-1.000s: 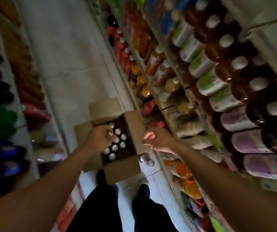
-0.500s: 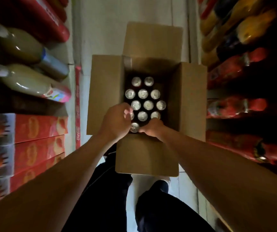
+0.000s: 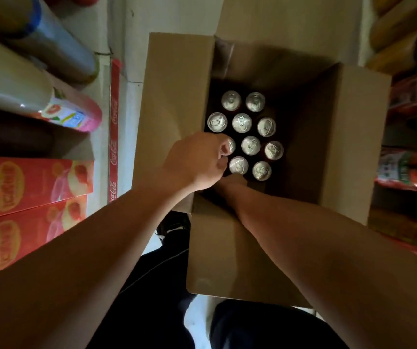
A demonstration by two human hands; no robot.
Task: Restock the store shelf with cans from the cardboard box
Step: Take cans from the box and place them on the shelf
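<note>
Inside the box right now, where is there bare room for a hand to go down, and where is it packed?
Inside the cardboard box, free room lies along the right wall, beside the right-hand cans, and in the far strip behind the back pair. The near-left corner is crowded: the left hand curls over a can there, and the right hand is mostly hidden beneath it.

The cardboard box (image 3: 174,102) stands open, its flaps folded outward. Upright cans (image 3: 250,145) crowd its left half; the right half lies dark and free.
</note>
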